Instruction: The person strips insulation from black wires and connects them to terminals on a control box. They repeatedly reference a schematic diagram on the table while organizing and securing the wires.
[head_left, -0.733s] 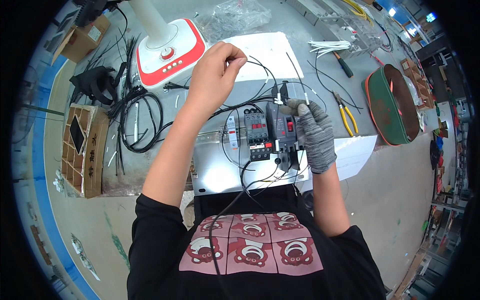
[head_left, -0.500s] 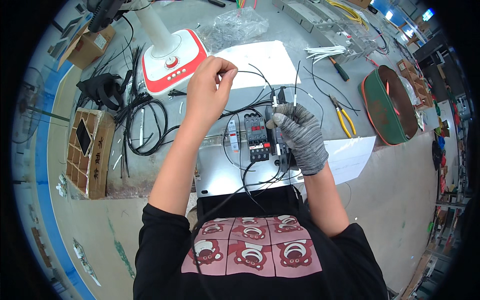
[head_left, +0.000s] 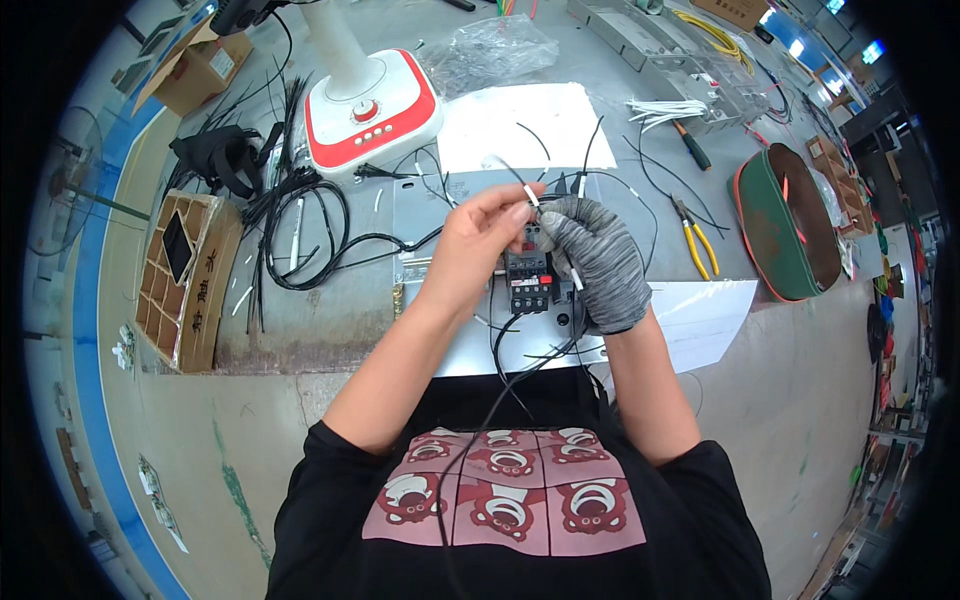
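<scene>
My bare left hand (head_left: 478, 240) is closed in a pinch, thumb and forefinger at a thin wire with a white sleeve (head_left: 531, 196) on it. Right beside it, my right hand (head_left: 602, 262), in a grey knitted glove, has its fingers closed around wire at the same spot; the fingertips of both hands nearly meet. Below them a black contactor (head_left: 529, 282) with a red part sits on a metal mounting plate (head_left: 470, 355), its upper end partly hidden by my left hand. Another white sleeve (head_left: 575, 277) shows under the gloved fingers. Several black wires run down from the contactor.
A red and white fan base (head_left: 372, 115) stands at the far left, beside coiled black cable (head_left: 300, 230). To the right lie yellow-handled pliers (head_left: 697, 240), a screwdriver (head_left: 694, 146) and a green bin (head_left: 775, 230). A divided cardboard box (head_left: 190, 280) sits at the left edge.
My left hand has come down and right, from above the white paper to the gloved fingertips. The right hand stays near the contactor. The whole view has shifted slightly.
</scene>
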